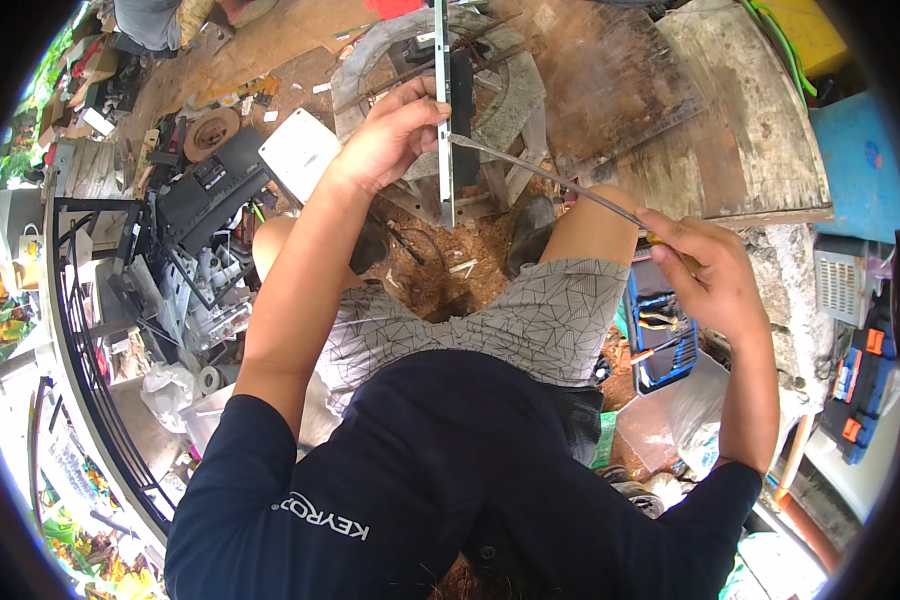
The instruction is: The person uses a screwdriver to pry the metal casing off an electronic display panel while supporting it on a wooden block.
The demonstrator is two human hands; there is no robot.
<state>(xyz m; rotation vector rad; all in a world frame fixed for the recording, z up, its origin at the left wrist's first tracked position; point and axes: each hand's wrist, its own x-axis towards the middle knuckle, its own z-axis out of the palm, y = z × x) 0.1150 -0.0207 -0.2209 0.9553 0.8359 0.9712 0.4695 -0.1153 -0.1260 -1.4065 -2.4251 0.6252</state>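
Dark sleeves nearest. Left hand (395, 135) closed around upright metal lock strip (444, 110) above the knees; right hand (710, 280) gripping long screwdriver (550, 180), tip touching the strip. Blue tool case (660, 335) beside right thigh.

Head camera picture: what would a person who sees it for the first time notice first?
First, the two bare hands in the middle: the left hand grips an upright narrow metal plate with a black lock body, and the right hand holds a long screwdriver whose tip meets that plate. Below the right hand lies an open blue tool case on the ground. Behind the plate stands a round grey metal frame on reddish soil.
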